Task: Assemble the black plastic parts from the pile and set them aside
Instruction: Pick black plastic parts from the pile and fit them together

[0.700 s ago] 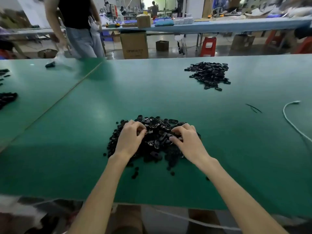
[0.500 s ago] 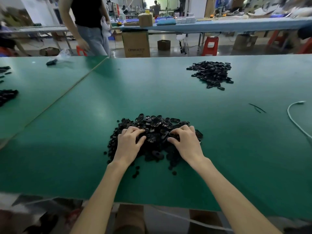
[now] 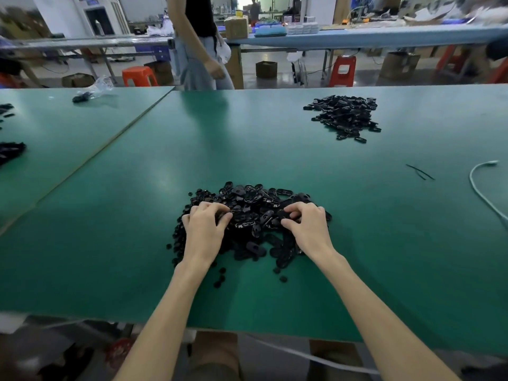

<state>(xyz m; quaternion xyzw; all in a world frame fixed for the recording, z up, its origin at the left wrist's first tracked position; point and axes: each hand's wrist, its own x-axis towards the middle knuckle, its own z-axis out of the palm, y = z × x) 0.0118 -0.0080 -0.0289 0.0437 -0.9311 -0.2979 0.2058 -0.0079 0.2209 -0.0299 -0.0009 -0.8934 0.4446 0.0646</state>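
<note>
Both hands are down in the pile (image 3: 253, 204) of glossy black plastic parts, flat slotted ovals heaped loose on the matte green table (image 3: 275, 149). My left hand (image 3: 204, 229) is on the pile's left side, fingers curled in; I cannot tell if they hold anything. My right hand (image 3: 310, 229), on its right side, pinches one oval part (image 3: 281, 215). A second heap (image 3: 343, 114) lies well beyond the pile, and a white cable (image 3: 478, 188) curves off to its right.
</note>
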